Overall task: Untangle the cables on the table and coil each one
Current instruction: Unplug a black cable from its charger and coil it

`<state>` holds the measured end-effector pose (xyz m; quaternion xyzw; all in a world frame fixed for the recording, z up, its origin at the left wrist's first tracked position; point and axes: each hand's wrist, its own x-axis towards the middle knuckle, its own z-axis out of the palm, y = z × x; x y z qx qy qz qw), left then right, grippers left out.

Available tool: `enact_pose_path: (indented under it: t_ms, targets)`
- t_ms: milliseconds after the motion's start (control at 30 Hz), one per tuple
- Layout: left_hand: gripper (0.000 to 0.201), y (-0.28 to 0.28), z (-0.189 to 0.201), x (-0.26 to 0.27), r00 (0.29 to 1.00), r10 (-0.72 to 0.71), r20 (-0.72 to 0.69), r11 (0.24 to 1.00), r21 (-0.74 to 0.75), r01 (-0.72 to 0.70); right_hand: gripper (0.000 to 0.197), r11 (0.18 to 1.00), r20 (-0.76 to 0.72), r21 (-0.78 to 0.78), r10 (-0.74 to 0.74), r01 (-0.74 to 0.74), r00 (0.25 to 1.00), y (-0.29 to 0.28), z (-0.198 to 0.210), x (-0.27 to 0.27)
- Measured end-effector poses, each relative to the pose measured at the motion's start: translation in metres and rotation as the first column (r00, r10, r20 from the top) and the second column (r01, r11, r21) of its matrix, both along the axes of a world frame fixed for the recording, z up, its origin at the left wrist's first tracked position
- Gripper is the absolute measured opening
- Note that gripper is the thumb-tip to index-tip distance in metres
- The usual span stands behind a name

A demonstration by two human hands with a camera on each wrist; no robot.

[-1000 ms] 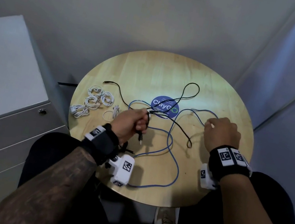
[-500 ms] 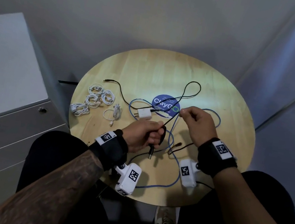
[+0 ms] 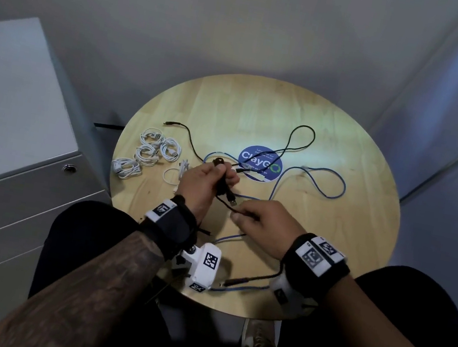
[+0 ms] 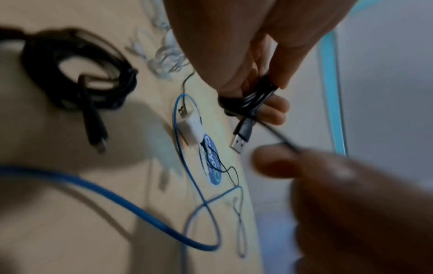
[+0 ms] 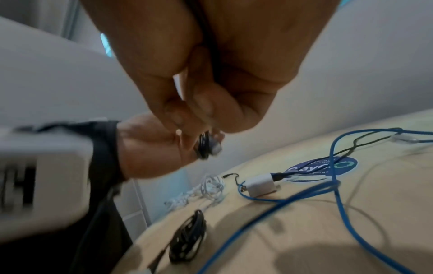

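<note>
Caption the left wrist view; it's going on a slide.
Left hand holds a half-coiled black USB cable; right hand feeds the slack.

Dim room; a pale glare pools mid-counter [image 3: 263,112]. Head view bends at the edges; both wrist views smear with motion blur.

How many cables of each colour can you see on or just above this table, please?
White cables: 5
Black cables: 3
Blue cable: 1
Total: 9

Black cable [image 3: 300,143], blue cable [image 3: 332,185], white coils [image 3: 151,153], blue sticker [image 3: 260,163].
</note>
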<state>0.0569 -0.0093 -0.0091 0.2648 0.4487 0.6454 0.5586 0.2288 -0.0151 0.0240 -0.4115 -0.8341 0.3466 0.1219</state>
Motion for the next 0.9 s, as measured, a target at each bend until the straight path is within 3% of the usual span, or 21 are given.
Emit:
enact_pose_path:
  t_ms: [67, 133, 200, 233, 333, 433, 500, 600, 767, 900]
  targets:
    - [0.016, -0.003, -0.001, 0.003, 0.970, -0.015, -0.244, 1.000, -0.007, 0.014, 0.011, 0.996, -0.111, -0.048, -0.077, 0.072, 0.991, 0.002, 0.014, 0.003]
    - [0.019, -0.007, -0.003, 0.005, 0.854, -0.092, -0.512, 0.996, -0.037, 0.085, 0.018, 0.980, -0.277, -0.114, -0.191, 0.166, 0.942, 0.006, 0.029, 0.010]
    - [0.023, -0.011, -0.004, 0.004, 0.736, -0.222, -0.640, 0.974, -0.119, 0.191, 0.021, 0.950, -0.431, -0.177, -0.309, 0.256, 0.848, 0.014, 0.042, 0.021]
    - [0.024, -0.012, -0.004, 0.005, 0.726, -0.280, -0.628, 0.959, -0.155, 0.236, 0.021, 0.942, -0.475, -0.171, -0.336, 0.289, 0.813, 0.020, 0.047, 0.026]
    - [0.035, -0.017, 0.008, 0.011, 0.773, -0.421, -0.474, 0.907, -0.215, 0.362, 0.020, 0.924, -0.455, -0.008, -0.344, 0.383, 0.821, 0.036, 0.042, 0.037]
    - [0.033, -0.018, 0.023, 0.018, 0.830, -0.536, -0.154, 0.842, -0.170, 0.512, 0.016, 0.863, -0.384, 0.067, -0.441, 0.501, 0.811, 0.048, 0.017, 0.043]
    - [0.029, -0.018, 0.029, 0.015, 0.847, -0.519, 0.114, 0.838, -0.130, 0.530, 0.012, 0.861, -0.285, 0.084, -0.461, 0.501, 0.841, 0.048, -0.001, 0.041]
    - [0.025, -0.014, 0.033, 0.003, 0.829, -0.378, 0.412, 0.904, -0.026, 0.426, 0.015, 0.933, -0.094, 0.085, -0.342, 0.350, 0.935, 0.032, -0.017, 0.022]
    - [0.028, -0.011, 0.027, -0.014, 0.832, -0.147, 0.534, 0.977, -0.052, 0.206, 0.021, 0.985, -0.129, -0.005, -0.172, 0.173, 0.977, 0.008, -0.024, -0.004]
    - [0.028, -0.013, 0.026, -0.014, 0.821, -0.075, 0.567, 0.988, -0.071, 0.139, 0.028, 0.995, -0.098, -0.020, -0.097, 0.095, 0.990, 0.007, -0.024, -0.005]
